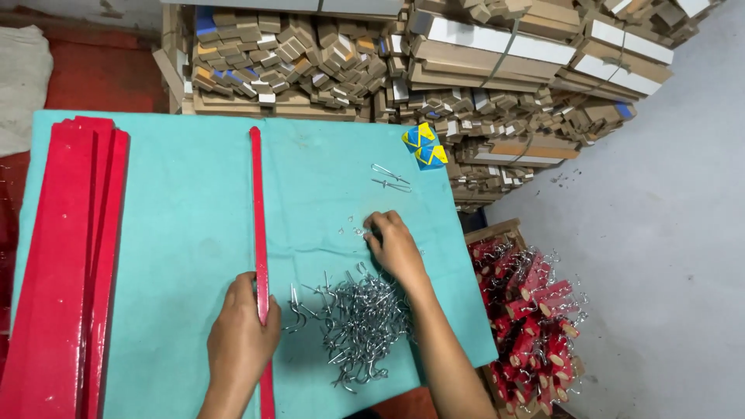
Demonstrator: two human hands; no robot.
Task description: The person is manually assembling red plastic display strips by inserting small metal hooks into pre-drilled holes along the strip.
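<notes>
Head view, bench covered with a teal cloth (178,233).

Left hand (240,334): yours, lower centre of the frame. It rests on a single red strip (258,233), fingers curled over it and pressing it to the cloth near its lower third. The strip lies lengthwise, running from the upper centre of the cloth down past the bottom edge of the frame.

Right hand (396,248): centre of the frame, just right of the strip. Fingers are bent and bunched at the tips, pointing to the upper left, on a scatter of small metal bits (349,226) lying on the cloth. Whether it has pinched one of them, you cannot tell; the fingertips hide the contact.

Pile of silver metal hooks (353,326): lower centre, between your two forearms, just right of the strip and under your right wrist. Tangled heap, touching the cloth.

Two loose wire clips (390,178) lie apart, above your right hand.

Stack of red strips (70,264): left edge of the frame, lying parallel to the single strip, well apart from it.

A blue-and-yellow folded item (424,145) sits at the upper right corner of the cloth.

Bundles of cardboard-coloured pieces (434,70) fill the top of the frame behind the bench.

Wooden crate (497,230), lower right, below the bench edge, holds red pieces with hooks fitted (535,310).
</notes>
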